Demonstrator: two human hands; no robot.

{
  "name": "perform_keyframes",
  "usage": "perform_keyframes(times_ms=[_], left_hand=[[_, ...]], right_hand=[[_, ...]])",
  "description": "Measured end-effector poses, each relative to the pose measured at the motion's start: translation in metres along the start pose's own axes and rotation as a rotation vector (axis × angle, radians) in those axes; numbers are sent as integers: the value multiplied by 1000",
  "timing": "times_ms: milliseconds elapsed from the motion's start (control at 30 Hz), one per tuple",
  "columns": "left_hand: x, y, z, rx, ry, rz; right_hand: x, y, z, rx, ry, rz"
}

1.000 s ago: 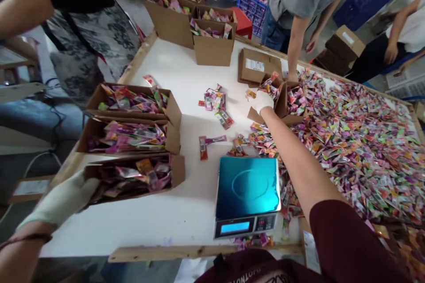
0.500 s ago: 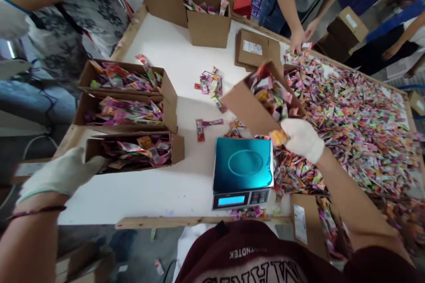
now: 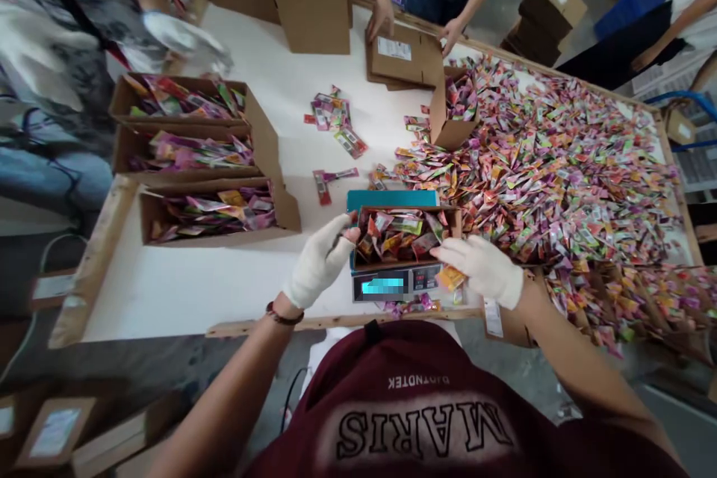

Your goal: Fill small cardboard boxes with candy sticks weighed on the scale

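A cardboard box (image 3: 408, 267) full of small candy packets sits on the teal-topped weighing scale (image 3: 392, 199), whose lit display faces me. At the box's left end, my gloved left hand (image 3: 322, 258) has its fingers apart, fingertips close to the rim; whether they touch it I cannot tell. My gloved right hand (image 3: 485, 267) is by the box's right front corner, with an orange packet (image 3: 451, 278) pinched below its fingers. Left of the scale stands another filled box (image 3: 288, 210), beside two more filled boxes (image 3: 261, 119).
A large heap of packets (image 3: 560, 164) covers the table's right side, with a part-filled box (image 3: 445, 123) at its edge. Loose packets (image 3: 330, 112) lie mid-table. Across the table, a person's hands touch flat cartons (image 3: 406, 63). Another person's gloved hands (image 3: 187, 41) are at the left.
My right hand has brought the tilted box down onto the scale. My left hand has left the filled box at the left and come to the scale. The person opposite now touches the flat cartons.
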State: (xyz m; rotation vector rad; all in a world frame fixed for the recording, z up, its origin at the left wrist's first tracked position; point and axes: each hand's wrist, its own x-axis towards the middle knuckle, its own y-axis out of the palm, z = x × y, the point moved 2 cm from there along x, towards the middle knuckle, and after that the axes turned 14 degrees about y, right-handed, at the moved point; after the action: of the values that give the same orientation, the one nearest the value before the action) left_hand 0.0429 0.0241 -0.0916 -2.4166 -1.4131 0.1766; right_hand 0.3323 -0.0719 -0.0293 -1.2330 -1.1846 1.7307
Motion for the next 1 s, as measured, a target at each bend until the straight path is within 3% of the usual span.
perform_keyframes(times_ms=[133,200,333,400,533,733,800,900,1000], left_hand=[[-29,-23,20,-61,-146,-178],[-51,-39,44,-192,-319,-294],[-89,-68,94,-470,-726,-520],[-95,-76,108,-501,-785,-576],[-87,-72,107,-502,-703,-575],[-68,-39,67,-432,-489,-491],[-67,-31,54,-393,-415,-455],[-69,-25,44,-355,-378,-403],[-77,-21,42,-295,-403,-378]], right_hand=[[-36,-19,-20,338,212,-396],[-43,-21,-23,424,342,-552],[-33,-22,-11,455,415,-660],[-21,-24,-5,451,382,-667],[12,-21,4,431,304,-591],[58,-4,34,228,312,-247],[62,-8,43,177,292,-195],[48,-18,33,247,185,-233],[21,-13,-11,525,238,-364]])
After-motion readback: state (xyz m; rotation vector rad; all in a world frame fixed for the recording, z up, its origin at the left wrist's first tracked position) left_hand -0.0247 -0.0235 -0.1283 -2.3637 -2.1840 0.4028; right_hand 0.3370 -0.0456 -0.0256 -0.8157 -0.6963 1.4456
